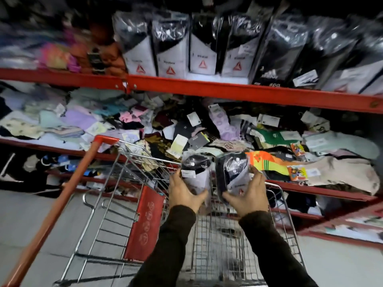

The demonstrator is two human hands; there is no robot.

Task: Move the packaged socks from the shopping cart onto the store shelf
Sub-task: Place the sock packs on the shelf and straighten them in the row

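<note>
the person's left hand (185,191) is wrapped around one pack of socks (195,168) in clear plastic, and the right hand (246,194) is closed on a second pack (233,169); both packs are held upright, side by side, above the wire shopping cart (211,245) and in front of the middle shelf. dark sleeves (275,249) cover both forearms. the thumbs show on the packs' inner edges, while most of the other fingers are hidden behind the plastic. glare and blur make the labels on the held packs unreadable, though a small red triangle shows low on the right one. a dark shape lies on the cart floor, too blurred to identify. the cart's red handle (62,193) runs off the lower left corner. on the top shelf (228,91) a row of boxed sock packs (172,48) stands upright; those at far right are smeared and cut off. the middle shelf holds a loose heap of mixed socks (145,125), its left end blurred.
</note>
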